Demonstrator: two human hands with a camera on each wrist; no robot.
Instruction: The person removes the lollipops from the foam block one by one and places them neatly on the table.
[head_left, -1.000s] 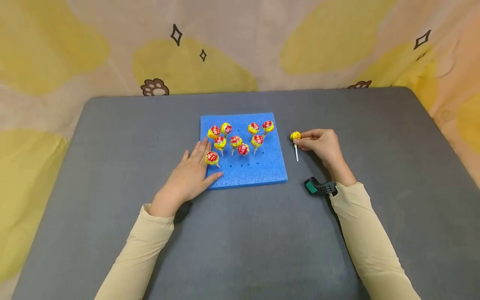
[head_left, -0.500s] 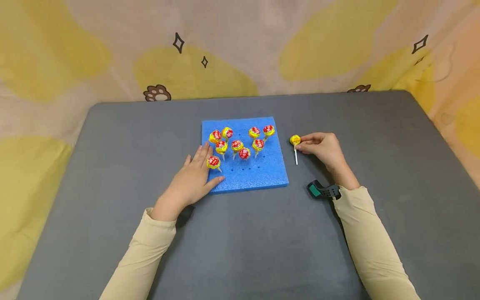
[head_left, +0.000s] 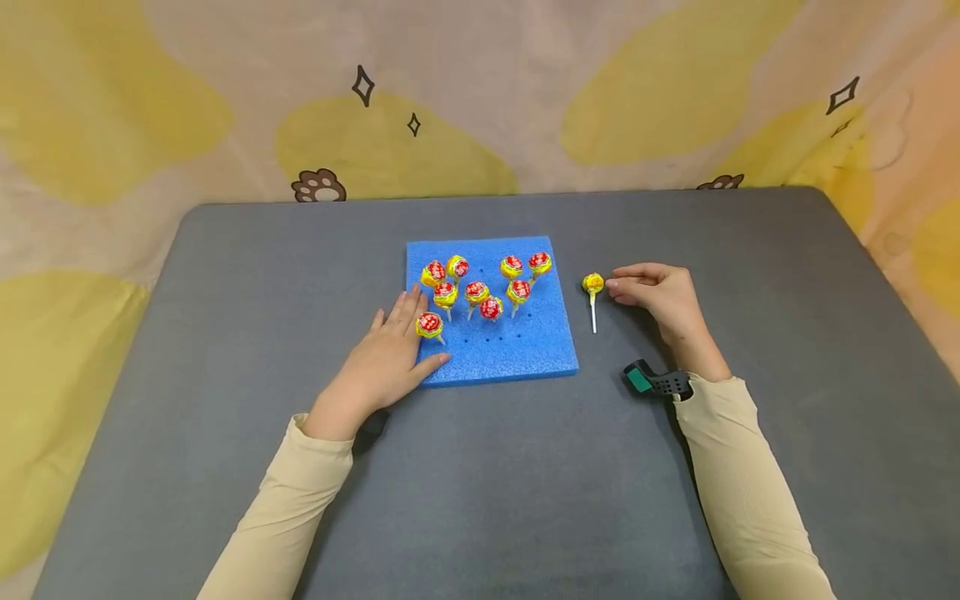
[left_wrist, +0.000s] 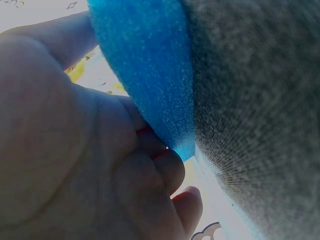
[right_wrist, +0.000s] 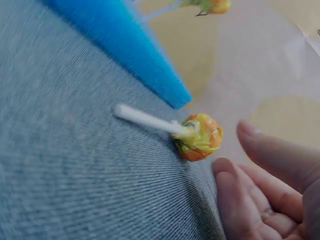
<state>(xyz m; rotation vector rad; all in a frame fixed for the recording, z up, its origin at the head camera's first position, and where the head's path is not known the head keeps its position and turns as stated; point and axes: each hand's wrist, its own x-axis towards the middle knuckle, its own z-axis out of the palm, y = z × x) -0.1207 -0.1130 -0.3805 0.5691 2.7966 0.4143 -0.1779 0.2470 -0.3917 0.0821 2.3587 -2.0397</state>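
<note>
A blue foam board (head_left: 498, 358) lies flat on the table, with several yellow-and-red wrapped lollipops (head_left: 476, 292) standing in it by their sticks. Spread over the board's left edge is my left hand (head_left: 381, 362), its thumb on the near edge. In the left wrist view its fingers lie along the foam side (left_wrist: 155, 70). One more lollipop (head_left: 593, 284) lies on the table right of the board, white stick toward me. Just right of its candy head (right_wrist: 200, 137) is my right hand (head_left: 660, 300), thumb and forefinger parted and holding nothing.
The grey table (head_left: 480, 483) stretches around the board, backed by a patterned cloth (head_left: 465, 92). A black strap with a green-faced device (head_left: 652, 381) is on the right wrist. Small holes (head_left: 487, 339) dot the board's near part.
My right hand has let go of the loose lollipop and drawn slightly right, leaving it on the table. The left hand stays on the board. The head view has shifted a little.
</note>
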